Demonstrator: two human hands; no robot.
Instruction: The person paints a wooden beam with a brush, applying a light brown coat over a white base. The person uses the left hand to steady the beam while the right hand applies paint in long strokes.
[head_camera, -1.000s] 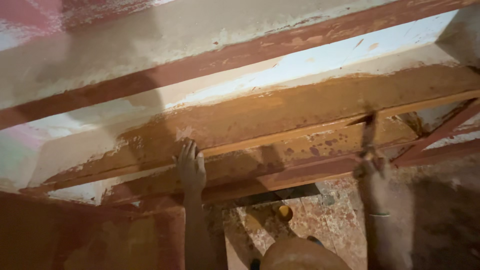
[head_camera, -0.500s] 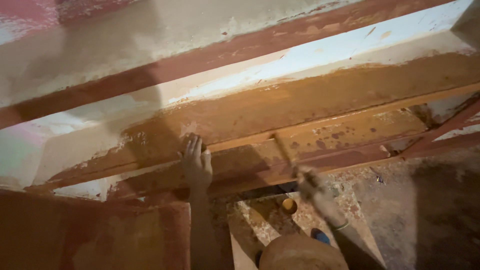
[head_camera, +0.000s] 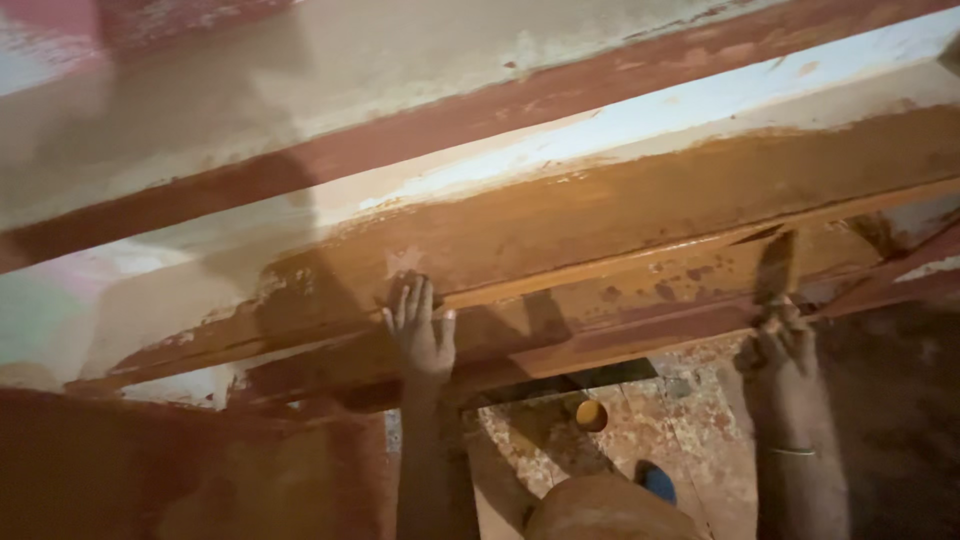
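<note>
Left hand (head_camera: 420, 335): fingers spread, palm flat against the orange-brown painted beam (head_camera: 600, 230) at frame centre, gripping nothing. Right hand (head_camera: 782, 340), lower right: closed round a paintbrush (head_camera: 775, 268), bristles up on the beam's lower ledge. The beam runs diagonally from lower left to upper right; a red beam (head_camera: 450, 120) runs parallel above it, pale strip between. Open gap below the beam between both arms, spattered floor (head_camera: 690, 420) visible there. Small round yellow-orange container (head_camera: 591, 415) on the floor; contents unclear.
</note>
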